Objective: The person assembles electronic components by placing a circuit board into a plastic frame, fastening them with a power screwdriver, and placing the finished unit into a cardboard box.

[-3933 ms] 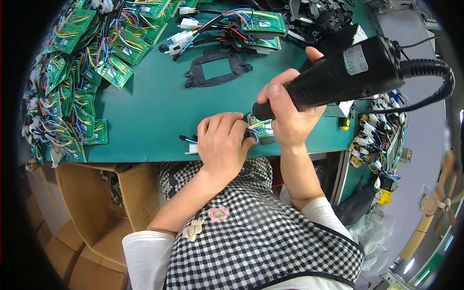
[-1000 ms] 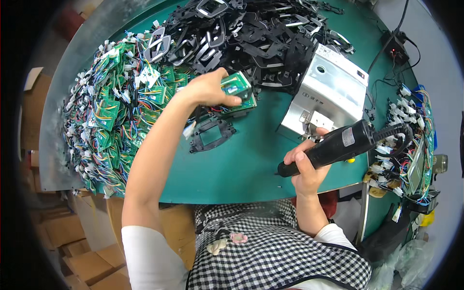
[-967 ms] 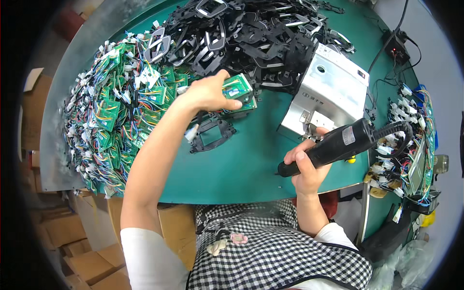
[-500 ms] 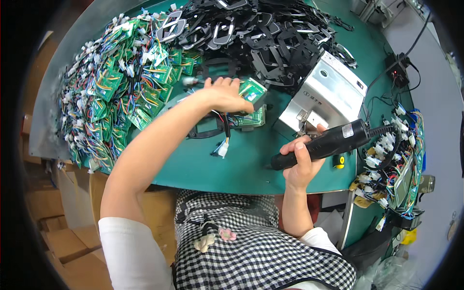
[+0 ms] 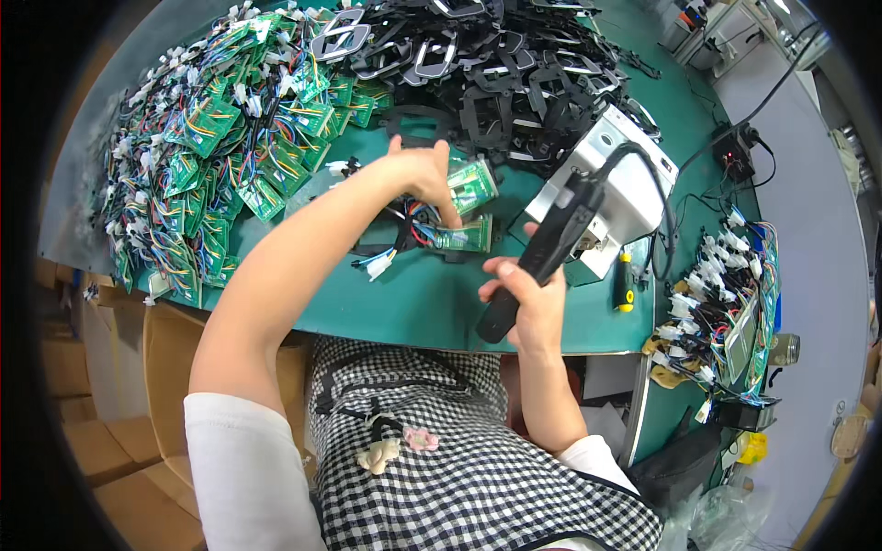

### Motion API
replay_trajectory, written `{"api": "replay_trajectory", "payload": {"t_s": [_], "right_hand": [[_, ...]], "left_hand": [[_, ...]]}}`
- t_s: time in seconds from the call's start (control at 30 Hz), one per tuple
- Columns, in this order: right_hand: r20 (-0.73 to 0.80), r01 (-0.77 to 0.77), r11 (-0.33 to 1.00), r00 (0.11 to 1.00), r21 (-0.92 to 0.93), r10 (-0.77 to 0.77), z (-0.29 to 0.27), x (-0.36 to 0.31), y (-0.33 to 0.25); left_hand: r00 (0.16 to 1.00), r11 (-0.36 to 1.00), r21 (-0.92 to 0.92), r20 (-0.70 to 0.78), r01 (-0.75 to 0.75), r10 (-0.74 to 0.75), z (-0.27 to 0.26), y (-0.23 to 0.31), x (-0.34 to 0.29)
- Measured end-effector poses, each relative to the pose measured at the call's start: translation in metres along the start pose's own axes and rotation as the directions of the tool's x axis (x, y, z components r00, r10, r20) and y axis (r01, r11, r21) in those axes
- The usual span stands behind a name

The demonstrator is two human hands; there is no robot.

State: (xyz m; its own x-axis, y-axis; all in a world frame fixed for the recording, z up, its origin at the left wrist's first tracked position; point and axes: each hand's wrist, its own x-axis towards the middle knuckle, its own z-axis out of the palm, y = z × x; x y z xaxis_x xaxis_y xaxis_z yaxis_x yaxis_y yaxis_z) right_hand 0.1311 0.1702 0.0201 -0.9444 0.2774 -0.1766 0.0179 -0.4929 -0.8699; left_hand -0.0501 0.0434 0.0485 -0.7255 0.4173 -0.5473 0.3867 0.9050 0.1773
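Note:
My right hand (image 5: 535, 298) is wrapped round a black electric screwdriver (image 5: 542, 253), tilted with its lower end toward the table's near edge. Over the middle of the table, my left hand (image 5: 424, 174) has its fingers apart. One finger reaches down to the wires beside a green circuit board (image 5: 464, 235). Another green circuit board (image 5: 472, 185) lies just right of that hand, which hides part of it. Partly under the left forearm is a black plastic frame (image 5: 372, 246), with a white-plugged cable (image 5: 377, 265) lying by it.
Wired circuit boards are heaped (image 5: 211, 129) at the left; black frames pile up (image 5: 514, 83) at the back. Right of my right hand stands a silver metal box (image 5: 617, 170), with a yellow-black screwdriver (image 5: 625, 286) nearby. More wired boards (image 5: 726, 321) lie at the far right.
The electric screwdriver has swung from nearly level to steeply tilted, and my right hand has moved left. My left hand's finger has come down toward the lower board; the upper board has shifted lower.

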Motion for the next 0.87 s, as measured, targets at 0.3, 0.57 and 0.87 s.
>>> {"api": "replay_trajectory", "payload": {"t_s": [0.3, 0.57, 0.87], "right_hand": [[-0.022, 0.067, 0.998, 0.998, 0.013, -0.067, 0.004, -0.007, 0.022], [-0.074, -0.157, 0.986, 0.985, -0.048, 0.153, 0.012, -0.009, 0.038], [-0.015, -0.25, 0.968, 0.968, 0.018, 0.25, 0.02, -0.003, 0.045]], "left_hand": [[0.981, 0.985, -0.173, -0.185, 0.027, -0.059, 0.014, -0.02, -0.018], [0.954, 0.935, -0.339, -0.298, -0.108, 0.002, 0.017, -0.025, -0.033], [0.753, 0.405, -0.753, -0.626, -0.518, -0.201, -0.046, -0.098, -0.072]]}}
